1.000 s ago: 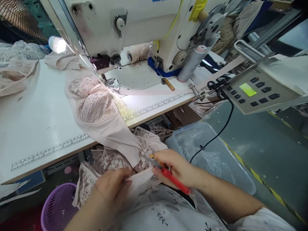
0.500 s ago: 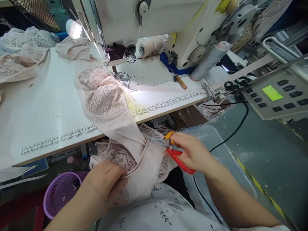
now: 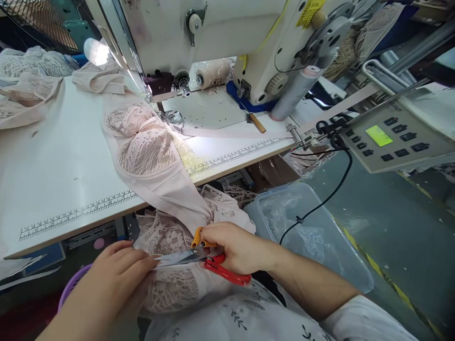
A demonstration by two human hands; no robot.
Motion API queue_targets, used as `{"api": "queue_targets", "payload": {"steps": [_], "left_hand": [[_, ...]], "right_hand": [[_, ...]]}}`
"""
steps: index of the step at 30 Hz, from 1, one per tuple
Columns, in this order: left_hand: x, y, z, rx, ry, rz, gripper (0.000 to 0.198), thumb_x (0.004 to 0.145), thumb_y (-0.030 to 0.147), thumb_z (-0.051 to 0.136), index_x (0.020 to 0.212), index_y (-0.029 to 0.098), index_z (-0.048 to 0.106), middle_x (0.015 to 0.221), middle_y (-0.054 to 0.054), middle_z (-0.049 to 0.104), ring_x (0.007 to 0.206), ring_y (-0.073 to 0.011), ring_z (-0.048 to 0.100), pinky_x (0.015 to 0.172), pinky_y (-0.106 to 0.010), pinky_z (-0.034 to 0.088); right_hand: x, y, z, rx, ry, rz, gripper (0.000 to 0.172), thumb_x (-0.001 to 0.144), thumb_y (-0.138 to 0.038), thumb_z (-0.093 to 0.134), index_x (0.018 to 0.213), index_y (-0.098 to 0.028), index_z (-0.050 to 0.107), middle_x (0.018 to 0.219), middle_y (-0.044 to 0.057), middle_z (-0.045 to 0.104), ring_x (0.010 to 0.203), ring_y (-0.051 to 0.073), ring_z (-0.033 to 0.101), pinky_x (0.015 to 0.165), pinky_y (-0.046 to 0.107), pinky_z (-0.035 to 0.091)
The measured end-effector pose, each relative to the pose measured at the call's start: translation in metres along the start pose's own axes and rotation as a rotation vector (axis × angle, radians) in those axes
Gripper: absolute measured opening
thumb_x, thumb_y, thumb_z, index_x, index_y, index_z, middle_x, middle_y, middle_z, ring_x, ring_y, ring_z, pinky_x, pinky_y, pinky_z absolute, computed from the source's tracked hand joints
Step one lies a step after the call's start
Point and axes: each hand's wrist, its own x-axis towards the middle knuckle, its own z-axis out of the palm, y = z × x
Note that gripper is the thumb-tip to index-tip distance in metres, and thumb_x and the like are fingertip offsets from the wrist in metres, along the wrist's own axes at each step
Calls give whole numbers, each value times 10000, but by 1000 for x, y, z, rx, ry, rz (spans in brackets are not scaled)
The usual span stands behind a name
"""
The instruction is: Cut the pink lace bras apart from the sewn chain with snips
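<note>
A pale pink lace bra (image 3: 149, 154) drapes from the table over its front edge, with more lace and fabric (image 3: 170, 286) bunched on my lap. My right hand (image 3: 238, 248) grips scissors (image 3: 227, 275) with orange and red handles. Their blades point left, lying over the lap fabric, with the tips close to my left fingers. My left hand (image 3: 110, 274) is closed on the left end of that fabric; its fingertips are partly hidden, and I cannot tell whether the blades have cloth between them.
A sewing machine (image 3: 209, 28) stands over the table (image 3: 64, 175), which has a printed ruler along its front. A wooden-handled tool (image 3: 258, 123) lies right of the needle. A control panel (image 3: 394, 135), a clear plastic bin (image 3: 320, 246) and a purple basket (image 3: 73, 284) surround the table.
The scissors in my right hand have moved left and down across the lap fabric toward my left hand. My left hand has shifted left. The view has turned slightly.
</note>
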Motion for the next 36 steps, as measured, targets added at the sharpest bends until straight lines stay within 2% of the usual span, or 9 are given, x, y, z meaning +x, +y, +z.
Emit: {"api": "queue_targets", "payload": {"steps": [5,8,10,14,19,24,28,31,36], "left_hand": [[-32,-15,-8,-73,112,-321,233,853,384,545,1053,340,658,990,-22,710,929,-247,643,851,-313,478],[-25,1,0,-265,284,-602,326,776,378,649,1094,317,620,919,-14,717,791,-205,675,683,-236,529],[-10,16,8,-515,448,-689,357,797,318,622,1146,276,567,857,-22,699,833,-205,674,725,-245,530],[27,35,17,-653,575,-502,503,807,155,566,1262,337,451,773,32,643,747,-136,655,696,-204,514],[54,49,21,-556,552,-297,686,808,106,539,1374,406,295,737,60,589,589,-100,588,596,-181,507],[68,55,36,-496,558,-198,770,820,118,505,1429,429,152,759,48,606,648,-138,628,601,-220,524],[69,54,43,-512,524,-211,747,824,137,490,1432,395,141,754,40,609,647,-150,626,592,-240,525],[68,55,42,-659,451,-320,664,823,167,459,1419,311,204,751,25,588,628,-149,594,534,-228,493],[66,54,40,-879,412,-460,489,803,231,481,1285,191,411,665,28,518,616,-158,552,515,-233,453]], "right_hand": [[-3,-4,-3,-30,-7,51,222,660,-128,617,650,-195,406,706,-17,530,616,111,446,575,213,397],[-10,-7,-3,-52,17,53,211,669,-140,599,639,-192,397,673,-25,499,586,106,413,544,206,362],[-14,-6,-7,-107,10,71,199,689,-135,560,628,-193,379,646,-29,470,565,105,390,520,205,330],[-13,-8,-20,-232,29,83,210,746,-187,532,608,-191,375,622,-27,450,553,110,364,497,214,292],[-9,-32,-29,-231,313,-21,151,763,-305,596,717,-183,521,709,10,529,639,147,472,580,246,392],[-1,-52,-33,-129,285,-88,242,734,-360,674,711,-178,517,703,-5,514,639,133,473,594,244,409],[6,-53,-36,-5,197,-49,243,718,-333,700,734,-174,517,708,-15,505,619,114,442,572,232,398],[9,-49,-34,101,174,-40,241,727,-327,693,775,-178,511,741,-11,509,622,110,448,579,235,402],[7,-40,-24,-115,350,-164,129,773,-233,617,796,-187,499,743,-5,502,648,124,462,598,250,399]]}}
